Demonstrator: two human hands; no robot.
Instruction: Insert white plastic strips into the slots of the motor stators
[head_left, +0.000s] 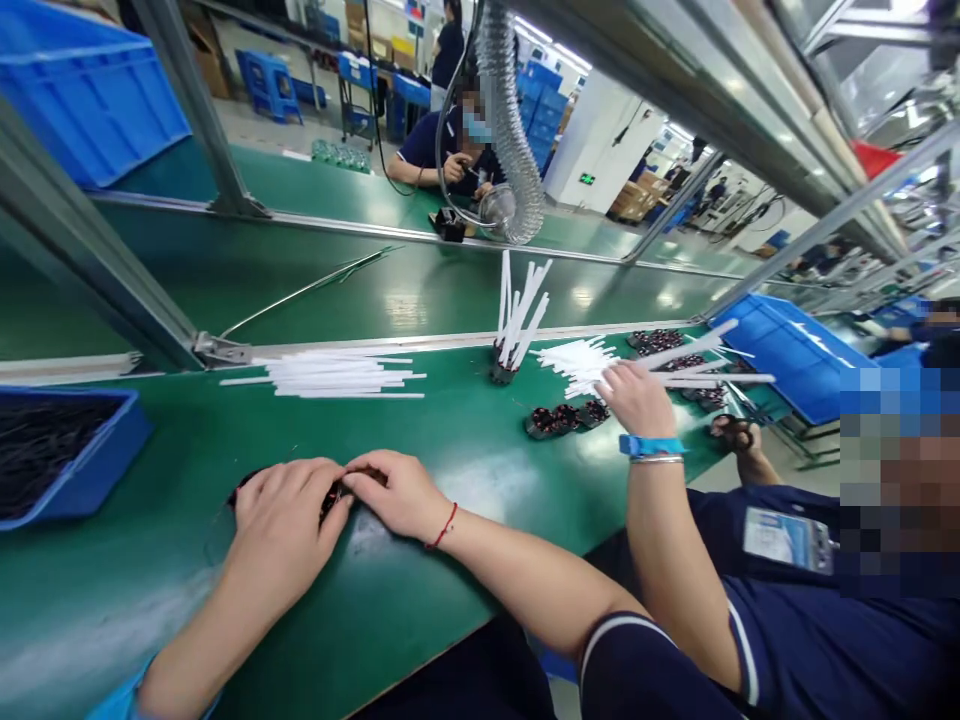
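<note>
My left hand (289,510) curls over a row of dark round parts (330,498) with reddish bits on the green bench, covering most of it. A dark edge of the row shows beyond its fingers on the left. My right hand (397,495), with a red string at the wrist, is closed on the row's right end, its thumb and index finger near my left fingertips. Just what it grips is largely hidden. Behind the hands lies a loose pile of white tubes (341,376).
A blue bin (139,425) of black strips stands left. White sticks rise from a dark holder (504,372). At right, a co-worker's hand (641,400) holds white tubes near more round parts (566,418). A blue crate (795,350) and metal frame posts (202,110) border the bench.
</note>
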